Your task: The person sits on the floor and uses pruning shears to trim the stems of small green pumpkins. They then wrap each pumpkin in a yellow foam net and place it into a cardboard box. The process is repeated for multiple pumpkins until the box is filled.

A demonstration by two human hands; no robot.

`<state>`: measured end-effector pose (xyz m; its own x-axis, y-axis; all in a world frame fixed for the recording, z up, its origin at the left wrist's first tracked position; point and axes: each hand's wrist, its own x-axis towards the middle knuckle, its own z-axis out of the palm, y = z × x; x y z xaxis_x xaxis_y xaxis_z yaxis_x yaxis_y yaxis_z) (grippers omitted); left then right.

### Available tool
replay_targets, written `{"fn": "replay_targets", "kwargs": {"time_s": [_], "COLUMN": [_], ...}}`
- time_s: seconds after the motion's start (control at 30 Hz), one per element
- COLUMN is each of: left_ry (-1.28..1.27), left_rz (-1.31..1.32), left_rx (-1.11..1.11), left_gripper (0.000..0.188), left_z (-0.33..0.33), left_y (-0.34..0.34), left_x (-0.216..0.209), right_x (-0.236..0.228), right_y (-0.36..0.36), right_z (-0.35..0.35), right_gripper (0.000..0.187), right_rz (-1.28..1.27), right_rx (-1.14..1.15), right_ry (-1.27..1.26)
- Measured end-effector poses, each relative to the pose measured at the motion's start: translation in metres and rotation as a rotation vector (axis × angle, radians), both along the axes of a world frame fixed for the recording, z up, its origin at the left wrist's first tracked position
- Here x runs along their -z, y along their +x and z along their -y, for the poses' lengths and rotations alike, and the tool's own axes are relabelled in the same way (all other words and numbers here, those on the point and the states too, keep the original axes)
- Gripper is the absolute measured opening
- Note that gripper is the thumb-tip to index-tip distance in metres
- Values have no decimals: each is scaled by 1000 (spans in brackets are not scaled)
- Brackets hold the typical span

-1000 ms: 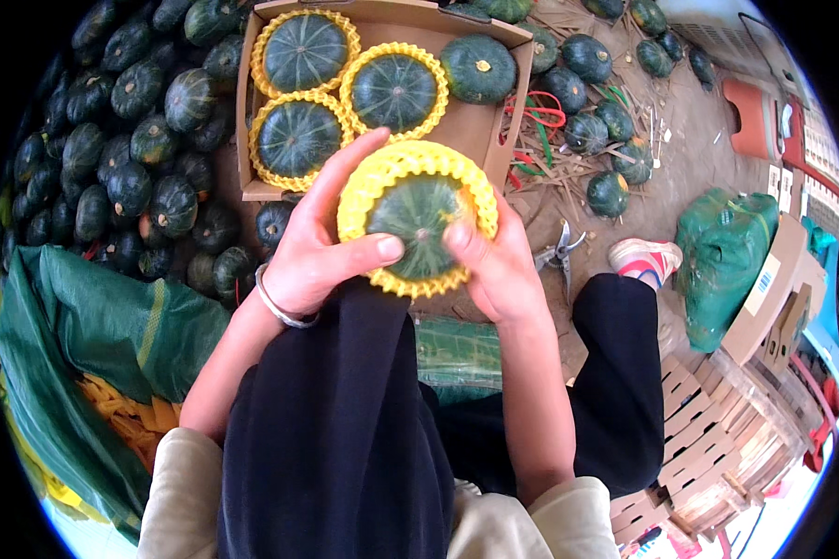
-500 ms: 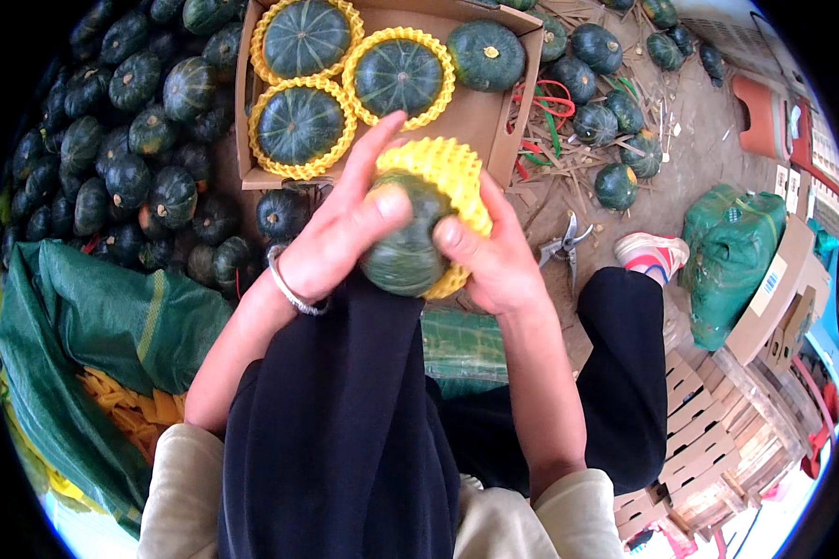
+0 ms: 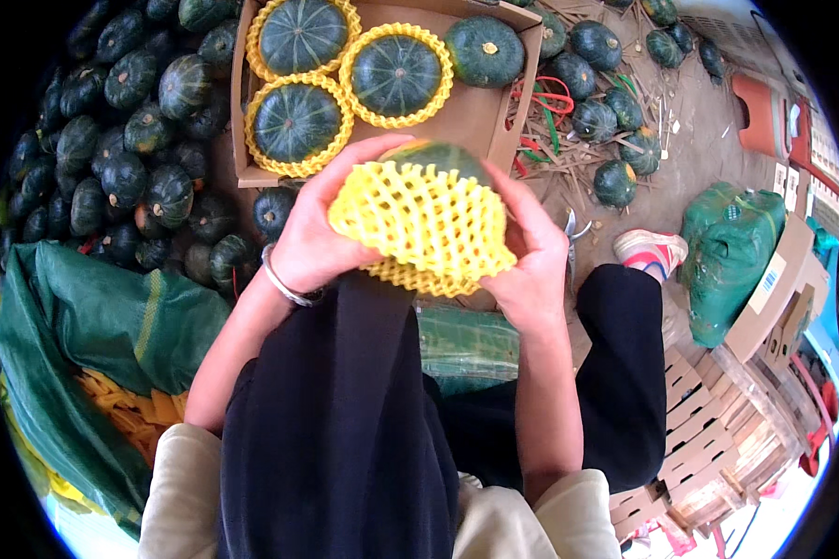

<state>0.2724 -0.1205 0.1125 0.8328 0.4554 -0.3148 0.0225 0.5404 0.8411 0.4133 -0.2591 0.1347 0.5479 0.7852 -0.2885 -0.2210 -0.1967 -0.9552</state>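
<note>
Between my two hands, above my lap, is a dark green pumpkin (image 3: pixel 447 160) partly wrapped in a yellow foam net sleeve (image 3: pixel 419 221). My left hand (image 3: pixel 319 228) grips its left side, with a bracelet at the wrist. On the other side my right hand (image 3: pixel 537 265) holds the net and pumpkin, its fingertips partly hidden. Just beyond lies an open cardboard box (image 3: pixel 471 119). Three netted pumpkins fill its left and middle, one of them the near-left pumpkin (image 3: pixel 298 124). A bare pumpkin (image 3: pixel 485 51) sits in its far right corner.
A heap of pumpkins (image 3: pixel 126 126) covers the far left. Nearer, a green woven sack (image 3: pixel 93 312) stands beside orange-yellow foam nets (image 3: pixel 135 405). Pruning shears (image 3: pixel 575 233) lie right of my hand. Loose pumpkins (image 3: pixel 595 47) and straps, a green bundle (image 3: pixel 729 252) and stacked cardboard (image 3: pixel 694 424) are right.
The pumpkin has been turned, so the net now faces me and its green skin shows at the far side. Both hands have shifted round to its sides.
</note>
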Motion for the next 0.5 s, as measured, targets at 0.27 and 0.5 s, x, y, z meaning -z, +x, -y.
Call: {"fn": "replay_targets", "kwargs": {"time_s": [0.27, 0.5], "left_ry": [-501, -416], "left_rz": [-7, -87], "left_rx": [-146, -80], "left_gripper": [50, 58], "left_z": [-2, -4], "left_y": [8, 0], "left_x": [-13, -13], "right_x": [1, -4], "right_y": [-4, -19], "right_z": [-19, -17], "right_gripper": [28, 83], "right_rz": [-253, -226], "right_rx": [155, 85], "right_ry": [-78, 128]}}
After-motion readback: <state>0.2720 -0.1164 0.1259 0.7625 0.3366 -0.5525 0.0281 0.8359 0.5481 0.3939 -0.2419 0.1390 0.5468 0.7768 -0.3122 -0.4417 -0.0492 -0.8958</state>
